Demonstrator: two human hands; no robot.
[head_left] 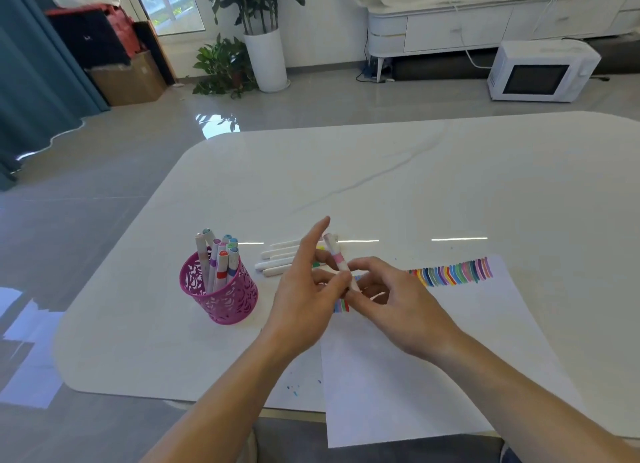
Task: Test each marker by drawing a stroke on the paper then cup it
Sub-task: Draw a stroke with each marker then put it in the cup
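1. table (415, 185): white, glossy, rounded corners, faint grey veins; carrying everything.
2. paper (450, 358): 1 white sheet, lying on the table's near R side and overhanging the near edge. A row of short multi-colour strokes (453, 272) is running along its far edge.
3. L hand (304, 289): gripping the marker's lower barrel betw. thumb & curled fingers, index finger pointing straight up.
4. R hand (398, 300): fingertips pinching the same marker's bottom end, just R of the L hand.
5. cup (221, 289): 1, magenta, round, pierced w/ leafy cut-outs, standing L of the hands. Approx. 7 markers are standing in it.
6. loose markers (277, 263): at least 4 white barrels lying side by side beyond the L hand, partly hidden.
7. marker (337, 258): 1, white w/ pink band, standing nearly upright betw. both hands, over the paper's far L corner.
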